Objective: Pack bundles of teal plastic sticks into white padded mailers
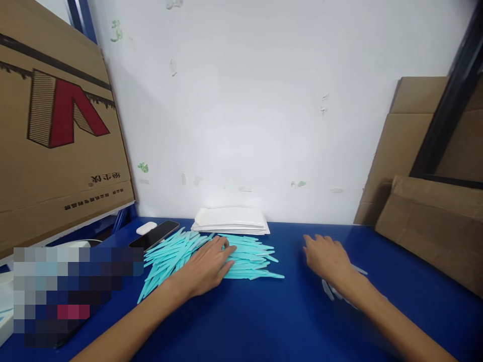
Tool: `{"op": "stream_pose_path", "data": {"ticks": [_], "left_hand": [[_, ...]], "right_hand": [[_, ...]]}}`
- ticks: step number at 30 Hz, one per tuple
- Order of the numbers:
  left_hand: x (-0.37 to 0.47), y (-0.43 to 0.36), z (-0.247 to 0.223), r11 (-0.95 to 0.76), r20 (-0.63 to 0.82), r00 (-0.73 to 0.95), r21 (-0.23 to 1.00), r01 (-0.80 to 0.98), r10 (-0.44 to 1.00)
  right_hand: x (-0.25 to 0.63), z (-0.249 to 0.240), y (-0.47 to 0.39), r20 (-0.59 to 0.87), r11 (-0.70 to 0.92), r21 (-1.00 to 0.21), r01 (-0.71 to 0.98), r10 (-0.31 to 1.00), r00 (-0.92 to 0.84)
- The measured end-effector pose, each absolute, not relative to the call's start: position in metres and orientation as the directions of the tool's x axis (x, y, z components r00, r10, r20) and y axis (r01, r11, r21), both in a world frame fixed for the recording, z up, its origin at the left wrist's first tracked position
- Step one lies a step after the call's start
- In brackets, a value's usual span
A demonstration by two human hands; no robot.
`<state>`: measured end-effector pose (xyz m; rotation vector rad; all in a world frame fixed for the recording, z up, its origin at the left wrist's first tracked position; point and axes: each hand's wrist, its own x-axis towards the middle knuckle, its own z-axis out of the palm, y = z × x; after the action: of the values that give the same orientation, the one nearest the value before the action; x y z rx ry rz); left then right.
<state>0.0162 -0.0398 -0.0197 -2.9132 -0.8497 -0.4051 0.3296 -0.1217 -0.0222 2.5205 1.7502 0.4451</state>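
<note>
My left hand [210, 265] rests on a fairly level row of slim turquoise plastic sticks with tapered ends [252, 257]. Its fingers are a little apart and bent over the sticks, and no stick shows lifted in it. A looser, criss-crossed heap of the same turquoise sticks [166, 261] lies to the left of that hand, partly under the wrist. To the right, my right hand [326, 256] is over the blue table with fingers spread and nothing visible in them. Several small clear, pale pieces [329, 290] lie beneath its wrist, partly hidden by the forearm.
A stack of flat white packets [231, 220] lies behind the sticks against the wall. At the left back are a dark phone [155, 234] and a small white case [146, 228]. Cardboard boxes [68, 171] flank the blue table [241, 322], with more cardboard [433, 226] at right.
</note>
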Motion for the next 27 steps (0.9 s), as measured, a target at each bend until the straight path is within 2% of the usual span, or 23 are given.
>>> {"op": "stream_pose_path", "data": {"ticks": [4, 10, 27], "left_hand": [[0.018, -0.038, -0.023, -0.842, 0.271, 0.814, -0.022, 0.538, 0.513], [0.019, -0.036, -0.027, -0.840, 0.263, 0.822, -0.068, 0.538, 0.505], [0.023, -0.039, -0.023, -0.844, 0.256, 0.830, -0.082, 0.530, 0.496]], "right_hand": [[0.330, -0.023, -0.124, 0.137, -0.355, 0.170, 0.919, 0.932, 0.335], [0.329, -0.018, -0.127, 0.099, -0.268, 0.145, 0.953, 0.962, 0.255], [0.339, -0.035, -0.123, 0.208, -0.080, 0.055, 0.995, 0.976, 0.067]]}}
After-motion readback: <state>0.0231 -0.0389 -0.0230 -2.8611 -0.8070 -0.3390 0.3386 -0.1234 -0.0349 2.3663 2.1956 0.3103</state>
